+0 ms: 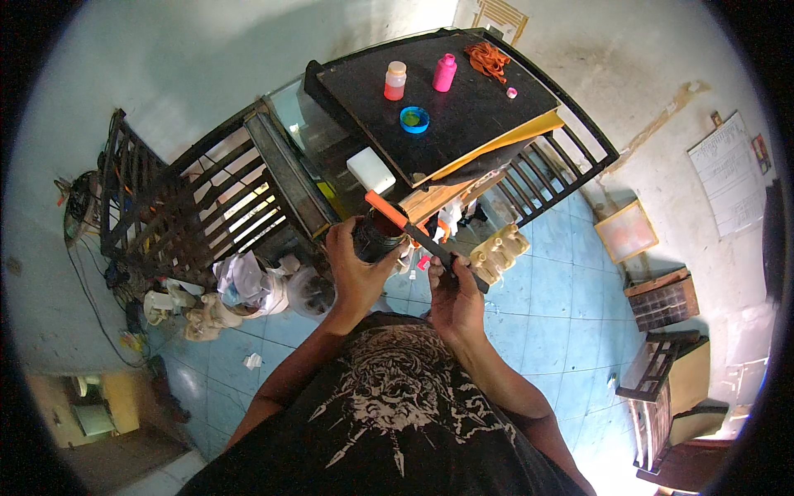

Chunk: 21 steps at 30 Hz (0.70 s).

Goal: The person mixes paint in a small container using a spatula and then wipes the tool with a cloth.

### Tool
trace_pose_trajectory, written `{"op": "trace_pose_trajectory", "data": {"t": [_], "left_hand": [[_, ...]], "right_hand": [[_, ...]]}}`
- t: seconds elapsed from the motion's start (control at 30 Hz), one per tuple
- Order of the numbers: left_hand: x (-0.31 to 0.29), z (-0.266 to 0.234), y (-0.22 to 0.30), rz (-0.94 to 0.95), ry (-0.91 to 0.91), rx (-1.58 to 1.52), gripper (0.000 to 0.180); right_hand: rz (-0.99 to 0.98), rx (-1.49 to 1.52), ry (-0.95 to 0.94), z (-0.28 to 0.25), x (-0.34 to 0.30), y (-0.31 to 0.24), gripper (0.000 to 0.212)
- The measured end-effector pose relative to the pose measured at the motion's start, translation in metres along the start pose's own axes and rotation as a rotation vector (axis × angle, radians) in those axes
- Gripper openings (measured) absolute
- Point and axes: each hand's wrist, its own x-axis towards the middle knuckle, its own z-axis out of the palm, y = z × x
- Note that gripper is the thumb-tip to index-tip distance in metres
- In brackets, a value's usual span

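My left hand (356,263) is wrapped round a dark jar (376,241), held up in front of my chest. Its open top looks reddish inside. In my right hand (457,299) is a long flat stick (432,246), dark along the grip and bright orange at its far end. The stick lies slantwise across the jar's mouth, and the orange end sticks out beyond the rim. Whether it touches the rim I cannot tell. Both hands are closed on what they hold.
Ahead stands a black-topped table (347,83) bearing a part-filled bottle (395,81), a pink bottle (445,73), a blue-rimmed lid (414,120) and an orange cloth (488,61). A white block (370,170) sits at its near edge. Stuffed bags (248,285) lie left; yellowish containers (499,252) right.
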Motion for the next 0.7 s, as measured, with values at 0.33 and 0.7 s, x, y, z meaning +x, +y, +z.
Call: {"op": "trace_pose_trajectory", "data": {"t": [0.33,0.7], "left_hand": [[0.005,-0.006,-0.016,-0.029,0.036,0.027,0.071],[0.007,-0.005,-0.005,0.031,0.032,0.054,0.071]], "right_hand": [[-0.096,-0.113,0.182,-0.007,-0.024,-0.028,0.007],[-0.098,-0.03,0.04,0.019,-0.015,-0.043,0.017]]}}
